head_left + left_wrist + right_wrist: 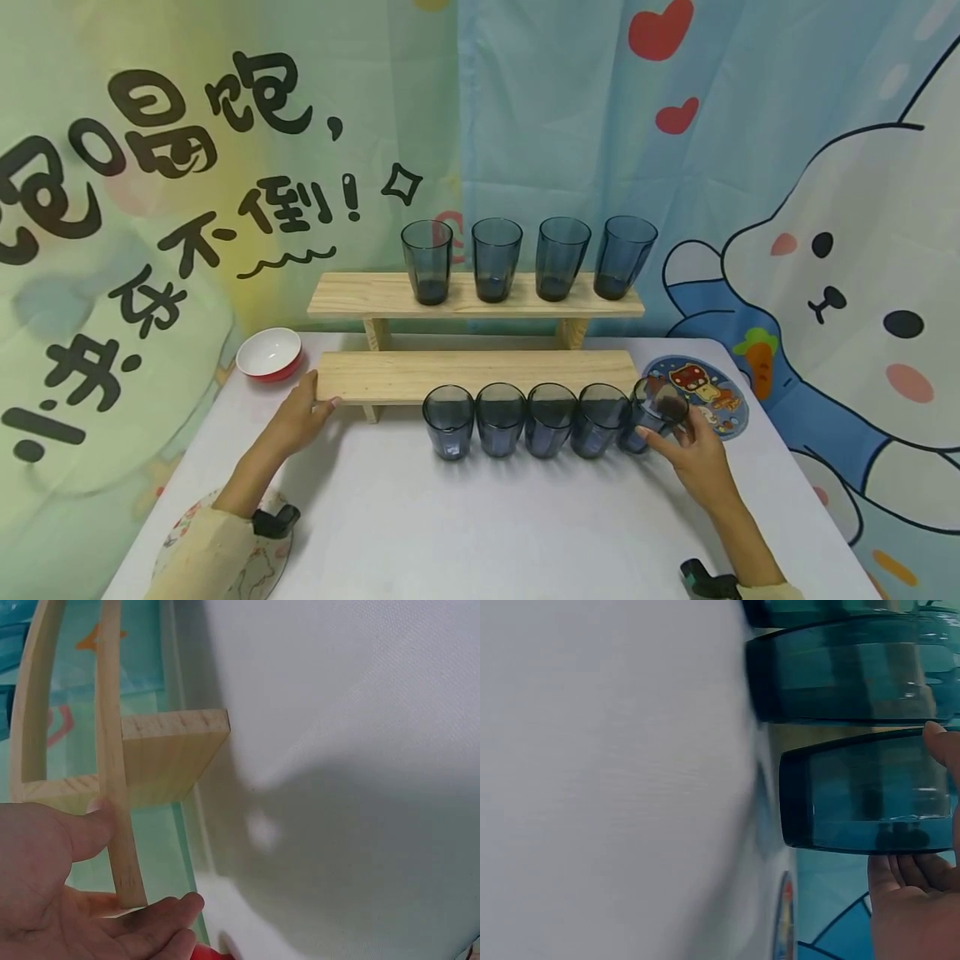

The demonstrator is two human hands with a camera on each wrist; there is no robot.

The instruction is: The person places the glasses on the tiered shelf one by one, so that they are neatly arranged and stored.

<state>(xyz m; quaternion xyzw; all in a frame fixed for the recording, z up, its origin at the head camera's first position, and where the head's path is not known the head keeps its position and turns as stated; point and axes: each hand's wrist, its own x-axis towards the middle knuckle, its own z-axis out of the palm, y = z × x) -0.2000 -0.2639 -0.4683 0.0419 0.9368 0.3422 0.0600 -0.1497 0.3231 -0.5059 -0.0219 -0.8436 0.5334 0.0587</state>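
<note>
A two-tier wooden shelf (480, 373) stands on the table. My left hand (298, 418) holds the left end of its lower board (114, 750), thumb on one side and fingers at the end. In front of the shelf, several dark blue drinking glasses (551, 421) stand upright in a row. With thumb and fingers on opposite sides, my right hand (701, 467) grips the rightmost glass (862, 795). That glass tilts slightly; whether its base touches the table I cannot tell. More such glasses (492, 262) stand upright along the upper board.
A red-and-white bowl (270, 354) sits left of the shelf. To the right lies a round blue patterned mat (723, 396), and another round mat (258, 567) is partly under my left forearm. A printed curtain (540, 108) hangs behind the white table (480, 525).
</note>
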